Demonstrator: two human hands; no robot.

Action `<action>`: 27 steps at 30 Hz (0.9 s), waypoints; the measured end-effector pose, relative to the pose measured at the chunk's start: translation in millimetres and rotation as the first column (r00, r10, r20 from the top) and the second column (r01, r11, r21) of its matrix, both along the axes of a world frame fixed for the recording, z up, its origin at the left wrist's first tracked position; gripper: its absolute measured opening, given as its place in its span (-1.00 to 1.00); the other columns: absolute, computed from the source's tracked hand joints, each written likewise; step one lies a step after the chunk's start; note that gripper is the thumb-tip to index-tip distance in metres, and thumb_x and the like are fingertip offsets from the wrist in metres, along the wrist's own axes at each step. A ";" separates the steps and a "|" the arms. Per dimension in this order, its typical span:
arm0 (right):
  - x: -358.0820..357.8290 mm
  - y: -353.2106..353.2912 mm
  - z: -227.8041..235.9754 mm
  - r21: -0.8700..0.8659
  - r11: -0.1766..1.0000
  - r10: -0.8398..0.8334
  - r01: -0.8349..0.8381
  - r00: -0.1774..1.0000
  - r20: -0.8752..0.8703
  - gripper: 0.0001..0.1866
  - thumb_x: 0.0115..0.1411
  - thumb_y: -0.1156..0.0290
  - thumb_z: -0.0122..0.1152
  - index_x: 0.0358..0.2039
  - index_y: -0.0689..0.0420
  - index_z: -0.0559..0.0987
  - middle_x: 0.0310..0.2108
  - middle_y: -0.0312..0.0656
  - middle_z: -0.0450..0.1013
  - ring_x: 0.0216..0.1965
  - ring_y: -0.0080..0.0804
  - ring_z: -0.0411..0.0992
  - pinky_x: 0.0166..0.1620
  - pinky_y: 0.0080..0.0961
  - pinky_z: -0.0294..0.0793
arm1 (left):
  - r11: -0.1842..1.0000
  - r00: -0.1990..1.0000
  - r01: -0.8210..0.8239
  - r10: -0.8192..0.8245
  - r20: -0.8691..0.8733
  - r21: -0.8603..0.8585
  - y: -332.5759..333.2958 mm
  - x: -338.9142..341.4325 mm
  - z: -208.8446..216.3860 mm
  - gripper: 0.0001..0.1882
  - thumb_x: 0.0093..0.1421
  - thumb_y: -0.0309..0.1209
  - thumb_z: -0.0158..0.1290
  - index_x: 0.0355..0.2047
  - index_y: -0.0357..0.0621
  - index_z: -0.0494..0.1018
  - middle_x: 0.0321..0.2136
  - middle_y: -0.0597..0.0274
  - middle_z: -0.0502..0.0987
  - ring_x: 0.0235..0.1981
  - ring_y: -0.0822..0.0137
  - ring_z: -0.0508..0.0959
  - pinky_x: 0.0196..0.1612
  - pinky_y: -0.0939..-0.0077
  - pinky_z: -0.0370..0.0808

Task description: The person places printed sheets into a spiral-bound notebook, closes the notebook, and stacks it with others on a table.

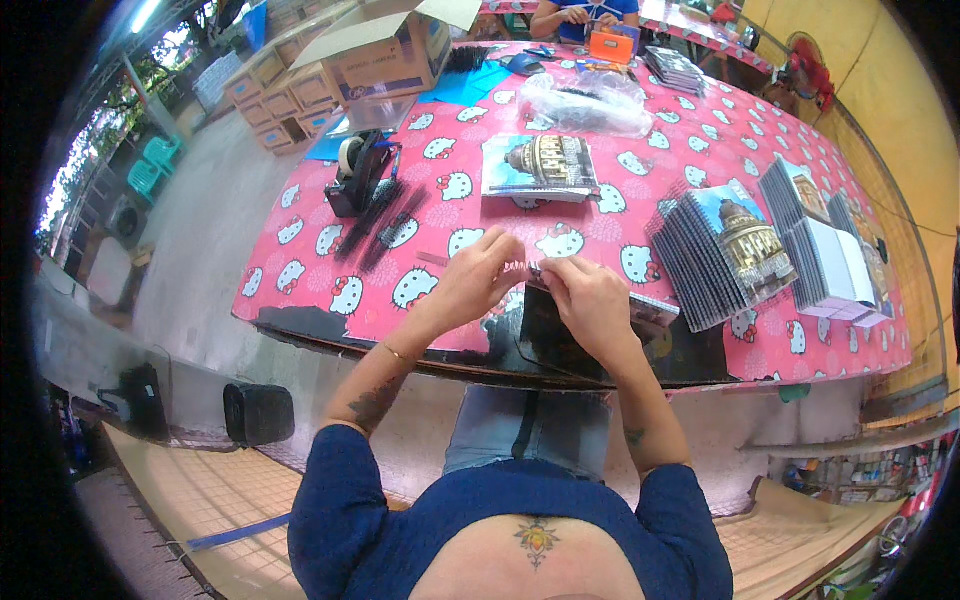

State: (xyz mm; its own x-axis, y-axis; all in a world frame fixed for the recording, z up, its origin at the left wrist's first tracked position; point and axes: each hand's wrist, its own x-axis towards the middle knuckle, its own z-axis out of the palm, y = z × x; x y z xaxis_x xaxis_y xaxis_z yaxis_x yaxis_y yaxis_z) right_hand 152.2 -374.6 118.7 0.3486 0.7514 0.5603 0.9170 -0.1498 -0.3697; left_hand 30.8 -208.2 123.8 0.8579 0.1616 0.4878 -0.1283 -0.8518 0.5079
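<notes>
Bench (pixel 780 350), one, under a pink cloth with cat-face print; dark bare edge nearest the person. Clock positions were taken from the person's hands.

Cardboard box (pixel 385 65), one, flaps open, stood at 11 o'clock on the far side.

Fanned pile of spiral-bound booklets (pixel 725 250), picture covers, lay at 3 o'clock, near the right hand.

Second booklet pile (pixel 825 265), partly white-faced, lay just beyond it, also toward 3 o'clock.

Clear plastic wrapping (pixel 585 105), crumpled, lay between 12 and 1 o'clock.

Small booklet stack (pixel 540 165), lay at 12 o'clock.

Tape dispenser (pixel 358 178), black, stood at 10 o'clock.

Booklet in work (pixel 655 312), one, seen nearly edge-on at the bench's near edge; it ran under the right hand, one end showing at 4 o'clock from it, the other just beside the left fingertips at their 3 o'clock.

Right hand (pixel 590 300), grasped that booklet, thumb and fingers closed near its left end.

Left hand (pixel 485 268), fingers drawn together; whether they gripped anything could not be told.

Black coils (pixel 380 228), a loose bundle, lay between 9 and 10 o'clock.
</notes>
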 end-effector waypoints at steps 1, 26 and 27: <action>0.5 -0.7 0.1 0.007 1.000 0.006 -0.006 0.999 -0.033 -0.85 0.20 0.33 0.22 -0.24 0.07 0.60 -0.33 -0.17 0.53 -0.36 -0.14 0.54 -0.30 -0.23 0.50 | 0.998 0.998 0.057 -0.057 0.006 0.008 0.7 1.5 8.0 -0.77 0.23 -0.39 0.16 -0.13 -0.19 0.53 -0.31 0.04 0.57 -0.39 0.13 0.57 -0.38 0.32 0.48; 9.0 -42.4 16.2 0.012 0.996 -0.084 0.083 0.978 0.191 -0.77 0.21 0.34 0.15 -0.11 -0.02 0.60 -0.36 -0.13 0.55 -0.36 -0.09 0.55 -0.28 -0.20 0.51 | 0.789 0.971 -0.204 0.236 0.020 0.579 -49.3 -0.6 -102.5 -0.12 0.36 0.20 -0.37 0.39 -0.33 -0.07 0.43 -0.17 -0.12 0.47 -0.08 -0.25 0.32 -0.34 -0.50; 11.7 -52.4 13.2 -0.119 0.980 -0.138 0.160 0.975 0.176 -0.75 0.21 0.34 0.14 -0.09 -0.03 0.58 -0.38 -0.16 0.54 -0.36 -0.13 0.55 -0.27 -0.22 0.50 | 0.839 0.987 -0.159 0.140 0.076 0.520 -56.7 -11.8 -122.6 -0.14 0.37 0.18 -0.36 0.39 -0.32 -0.07 0.43 -0.17 -0.12 0.47 -0.06 -0.24 0.33 -0.32 -0.47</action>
